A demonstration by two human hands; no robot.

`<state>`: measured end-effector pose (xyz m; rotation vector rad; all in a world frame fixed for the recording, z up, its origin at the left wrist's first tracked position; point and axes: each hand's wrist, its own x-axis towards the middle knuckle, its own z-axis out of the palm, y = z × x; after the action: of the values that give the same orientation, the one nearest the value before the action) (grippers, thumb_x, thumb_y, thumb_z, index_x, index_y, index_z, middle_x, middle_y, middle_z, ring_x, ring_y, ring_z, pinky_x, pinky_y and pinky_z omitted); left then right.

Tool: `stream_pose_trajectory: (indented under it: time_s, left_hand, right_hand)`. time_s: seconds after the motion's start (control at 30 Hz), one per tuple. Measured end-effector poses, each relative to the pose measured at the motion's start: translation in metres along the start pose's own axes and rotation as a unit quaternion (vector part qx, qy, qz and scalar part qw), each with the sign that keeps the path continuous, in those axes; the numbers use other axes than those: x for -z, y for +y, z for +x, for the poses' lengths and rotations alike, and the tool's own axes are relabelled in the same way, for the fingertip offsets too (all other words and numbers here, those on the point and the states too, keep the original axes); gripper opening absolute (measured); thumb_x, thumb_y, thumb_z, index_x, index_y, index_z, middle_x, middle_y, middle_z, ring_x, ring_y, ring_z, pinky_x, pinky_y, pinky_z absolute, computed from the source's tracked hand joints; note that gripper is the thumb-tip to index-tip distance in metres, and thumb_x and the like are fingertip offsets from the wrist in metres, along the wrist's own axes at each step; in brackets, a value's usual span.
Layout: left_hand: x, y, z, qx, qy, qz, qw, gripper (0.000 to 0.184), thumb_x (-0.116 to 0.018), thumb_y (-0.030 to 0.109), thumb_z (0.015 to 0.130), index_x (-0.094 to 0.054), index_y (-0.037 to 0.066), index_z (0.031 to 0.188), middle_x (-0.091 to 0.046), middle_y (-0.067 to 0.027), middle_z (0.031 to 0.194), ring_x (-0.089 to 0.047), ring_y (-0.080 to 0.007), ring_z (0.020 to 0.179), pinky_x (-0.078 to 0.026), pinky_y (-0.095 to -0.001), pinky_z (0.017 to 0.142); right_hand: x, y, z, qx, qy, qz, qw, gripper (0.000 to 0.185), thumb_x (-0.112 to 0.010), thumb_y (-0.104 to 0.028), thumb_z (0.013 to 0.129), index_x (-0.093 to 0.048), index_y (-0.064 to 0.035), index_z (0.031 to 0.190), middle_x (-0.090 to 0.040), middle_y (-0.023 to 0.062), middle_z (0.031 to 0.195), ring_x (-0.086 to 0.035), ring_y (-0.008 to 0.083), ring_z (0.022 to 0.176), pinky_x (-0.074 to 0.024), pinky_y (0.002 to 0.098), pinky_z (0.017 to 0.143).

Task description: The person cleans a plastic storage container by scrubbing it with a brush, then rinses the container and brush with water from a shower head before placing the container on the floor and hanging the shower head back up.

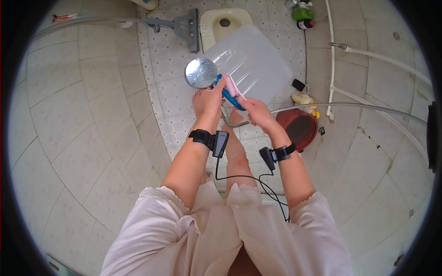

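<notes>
My left hand (214, 94) is closed around a round chrome shower head (201, 72) and a narrow, glossy blue object (234, 99), whose kind I cannot make out. In my right hand (258, 113) is a small brush (232, 86) with pink bristles and a pale back. Its bristles lie against or very near the blue object; actual contact is unclear. A metallic shower hose (235, 124) loops beneath my hands. Below them, a large translucent plastic lid or panel (258, 62) lies on the floor, overlapping the squat toilet's edge.
Ahead is the squat toilet (216, 34), beside a grey squeegee-like tool (192, 30). To the right stand a dark red bucket (287, 120), a cream bottle (301, 98) and a green bottle (301, 14). White pipes (332, 78) run along the tiled wall. Cables hang between my wrist devices.
</notes>
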<state>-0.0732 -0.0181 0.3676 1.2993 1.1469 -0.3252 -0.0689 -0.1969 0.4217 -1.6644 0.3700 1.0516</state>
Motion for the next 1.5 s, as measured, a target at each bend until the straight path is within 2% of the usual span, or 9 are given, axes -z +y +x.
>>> stream_pose_trajectory:
  time_s: [0.13,0.27,0.37,0.57,0.67,0.73,0.87,1.17,1.5]
  left_hand:
    - [0.0,-0.012,0.004,-0.004,-0.014,0.002,1.0,0.047,-0.08,0.049,0.087,-0.075,0.002,0.085,-0.072,-0.0044,0.079,-0.067,-0.0152,0.073,-0.055,-0.0338,0.073]
    - [0.016,-0.024,0.012,-0.069,-0.061,0.339,0.936,0.061,-0.06,0.065,0.09,-0.071,0.014,0.059,-0.071,0.0031,0.064,-0.069,-0.0186,0.077,-0.04,-0.039,0.104]
    - [0.026,-0.018,-0.002,-0.129,-0.096,0.26,0.952,0.04,-0.081,0.043,0.089,-0.068,0.006,0.078,-0.064,-0.0036,0.06,-0.063,-0.0132,0.051,-0.05,-0.0287,0.05]
    - [0.039,-0.014,-0.028,-0.104,-0.029,0.163,0.981,0.049,-0.079,0.048,0.092,-0.069,0.002,0.076,-0.064,-0.0053,0.058,-0.062,-0.0121,0.051,-0.049,-0.0254,0.05]
    - [0.033,0.006,-0.039,-0.085,-0.253,0.048,0.962,0.042,-0.079,0.039,0.092,-0.071,0.0,0.078,-0.065,-0.0056,0.059,-0.061,-0.0114,0.051,-0.048,-0.0257,0.049]
    - [0.018,0.029,-0.043,-0.01,-0.381,0.281,0.881,0.031,-0.083,0.027,0.087,-0.068,0.001,0.08,-0.064,-0.0042,0.063,-0.061,-0.0111,0.051,-0.047,-0.0269,0.047]
    - [0.002,0.012,-0.038,0.024,-0.415,0.303,0.857,0.026,-0.079,0.026,0.088,-0.071,0.003,0.077,-0.065,-0.0035,0.062,-0.06,-0.0115,0.049,-0.046,-0.0271,0.048]
    - [0.011,-0.022,-0.033,-0.035,-0.253,0.2,0.946,0.029,-0.073,0.014,0.094,-0.065,-0.003,0.116,-0.066,-0.0071,0.075,-0.063,-0.0142,0.054,-0.05,-0.0276,0.039]
    - [-0.003,-0.001,-0.043,0.022,-0.164,0.076,0.983,0.037,-0.074,0.003,0.082,-0.062,-0.006,0.116,-0.068,-0.0115,0.095,-0.069,-0.0192,0.068,-0.049,-0.028,0.037]
  right_hand:
    - [-0.007,0.013,-0.001,0.057,0.094,-0.043,0.993,0.043,-0.062,-0.04,0.105,-0.075,-0.0023,0.121,-0.077,0.0093,0.089,-0.073,0.0149,0.086,-0.0549,0.0334,0.081]
    - [-0.008,0.026,0.004,0.087,0.17,-0.018,0.981,0.047,-0.061,-0.043,0.105,-0.073,-0.0031,0.126,-0.075,0.0115,0.08,-0.076,0.0193,0.076,-0.0561,0.0352,0.073]
    - [-0.011,0.014,-0.001,0.086,0.182,-0.076,0.976,0.047,-0.061,-0.044,0.105,-0.073,-0.0026,0.123,-0.073,0.0138,0.077,-0.076,0.0219,0.074,-0.0558,0.0352,0.069]
    - [-0.018,0.038,0.018,0.088,0.185,-0.062,0.977,0.042,-0.058,-0.041,0.106,-0.072,-0.0019,0.111,-0.068,0.0142,0.071,-0.073,0.0201,0.066,-0.0541,0.0379,0.063]
    - [0.005,0.045,0.026,0.051,0.14,-0.021,0.989,0.036,-0.058,-0.035,0.106,-0.071,-0.0018,0.111,-0.067,0.0106,0.07,-0.065,0.0164,0.057,-0.0518,0.0362,0.056]
    - [0.022,0.029,0.018,-0.056,0.033,-0.023,0.998,0.035,-0.058,-0.032,0.103,-0.069,0.0008,0.109,-0.066,0.0075,0.071,-0.057,0.0139,0.051,-0.0478,0.0324,0.049]
    - [0.047,0.033,0.029,-0.079,-0.038,-0.074,0.993,0.037,-0.058,-0.033,0.1,-0.07,0.0016,0.105,-0.066,0.0065,0.071,-0.055,0.0116,0.047,-0.0438,0.0284,0.042]
    - [0.021,0.026,0.027,-0.003,0.016,-0.092,0.996,0.037,-0.056,-0.036,0.1,-0.076,-0.0051,0.104,-0.072,0.0112,0.077,-0.067,0.0194,0.062,-0.0524,0.0345,0.06]
    - [-0.001,-0.01,-0.004,0.111,0.125,-0.292,0.942,0.038,-0.063,-0.041,0.098,-0.078,-0.0109,0.116,-0.073,0.0229,0.081,-0.072,0.0402,0.079,-0.0561,0.0432,0.074]
